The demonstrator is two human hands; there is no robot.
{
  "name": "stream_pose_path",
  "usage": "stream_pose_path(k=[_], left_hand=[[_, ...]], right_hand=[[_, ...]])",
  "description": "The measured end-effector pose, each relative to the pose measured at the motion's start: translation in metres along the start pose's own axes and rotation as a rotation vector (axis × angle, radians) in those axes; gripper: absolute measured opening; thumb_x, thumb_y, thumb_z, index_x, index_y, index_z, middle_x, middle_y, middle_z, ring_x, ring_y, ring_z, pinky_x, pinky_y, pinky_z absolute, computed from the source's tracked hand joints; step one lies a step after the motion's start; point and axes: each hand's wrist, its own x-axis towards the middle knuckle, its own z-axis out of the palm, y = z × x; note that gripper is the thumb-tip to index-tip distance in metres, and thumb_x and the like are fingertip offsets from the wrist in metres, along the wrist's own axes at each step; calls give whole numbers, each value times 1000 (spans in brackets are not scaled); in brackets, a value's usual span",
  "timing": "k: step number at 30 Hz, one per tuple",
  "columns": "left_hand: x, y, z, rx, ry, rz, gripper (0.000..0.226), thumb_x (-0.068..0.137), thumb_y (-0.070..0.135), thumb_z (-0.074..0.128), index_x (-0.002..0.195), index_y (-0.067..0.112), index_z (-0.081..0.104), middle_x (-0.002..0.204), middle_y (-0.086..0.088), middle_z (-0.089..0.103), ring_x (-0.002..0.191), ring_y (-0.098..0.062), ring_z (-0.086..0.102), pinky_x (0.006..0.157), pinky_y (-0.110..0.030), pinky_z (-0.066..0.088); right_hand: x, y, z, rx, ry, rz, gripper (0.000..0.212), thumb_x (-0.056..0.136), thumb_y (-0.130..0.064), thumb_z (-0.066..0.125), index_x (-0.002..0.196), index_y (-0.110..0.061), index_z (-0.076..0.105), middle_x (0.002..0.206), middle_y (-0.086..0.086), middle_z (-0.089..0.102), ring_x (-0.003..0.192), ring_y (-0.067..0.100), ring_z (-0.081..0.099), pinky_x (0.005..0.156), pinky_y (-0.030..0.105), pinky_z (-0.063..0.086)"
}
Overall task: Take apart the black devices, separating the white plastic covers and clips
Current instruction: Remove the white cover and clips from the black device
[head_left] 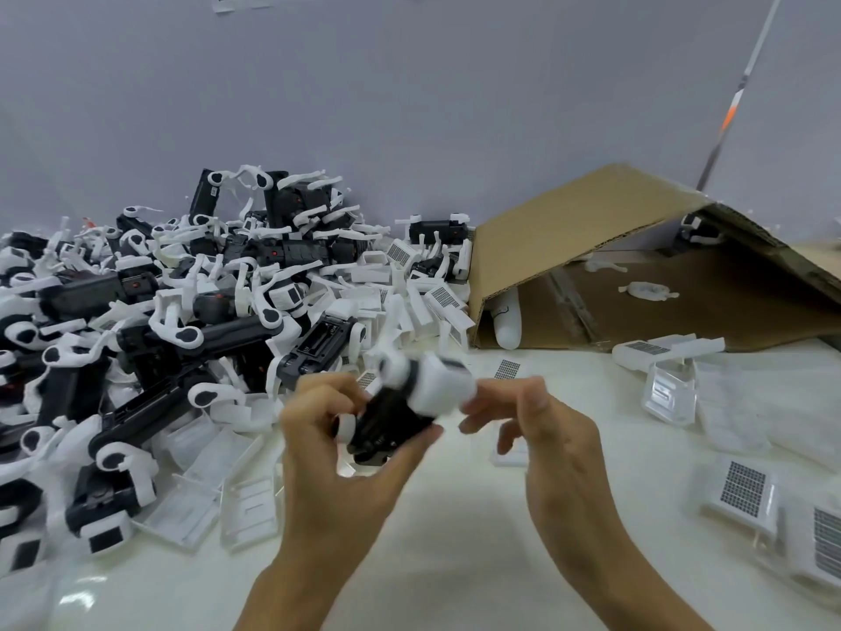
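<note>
pile (173,321): big heap of black devices with white clips and covers, fills the left side of the table from its left edge back to the wall; spills forward toward the near-left corner.
loose covers (245,507): flat white pieces lying at the pile's front edge, just left of the left forearm.
left hand (336,453): raised over the table centre, fingers and thumb curled round the black device (387,425), gripping its lower dark body from the left and below.
black device: held up in the air, tilted, between both hands; motion-blurred.
white cover (439,387): sits on the device's upper right end, still attached as far as the blur lets me tell.
right hand (546,430): just right of the device, fingers loosely bent, fingertips (473,405) at the cover's right end; blur, cannot tell if it pinches or only touches.
table (455,562): glossy white, bare patch under and in front of the hands to the near edge.
cardboard box (591,248): lies on its side, back right, open toward the viewer, a few white bits inside; its front edge is beyond the hands.
right-side covers (746,489): white pieces with grid labels, scattered near the right edge, apart from the right hand.
</note>
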Motion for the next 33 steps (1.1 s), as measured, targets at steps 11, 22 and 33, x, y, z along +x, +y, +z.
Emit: stream_pose_path(k=[11,22,33], left_hand=[[12,24,-5,-1000,81,-1037,38,100,13,39,124,1,66,106,-18,71,82,-26,71,71,-34,62],[1,37,12,-998,-53,-1060,37,99,40,45,118,19,69,94,-11,71,80,-20,67,72,-34,54],[0,39,11,-993,-51,-1084,39,103,36,44,131,14,59,94,-10,65,83,-22,64,73,-37,53]], right_hand=[[-15,5,10,-95,-370,-16,64,76,-56,71,134,-53,46,132,-28,47,120,4,54,85,19,50],[-24,15,29,201,-283,330,54,75,-38,62,124,-59,53,122,-12,62,104,9,58,80,31,44],[-24,8,30,312,-290,408,57,70,-24,58,116,-57,56,115,-12,64,77,11,62,53,25,47]])
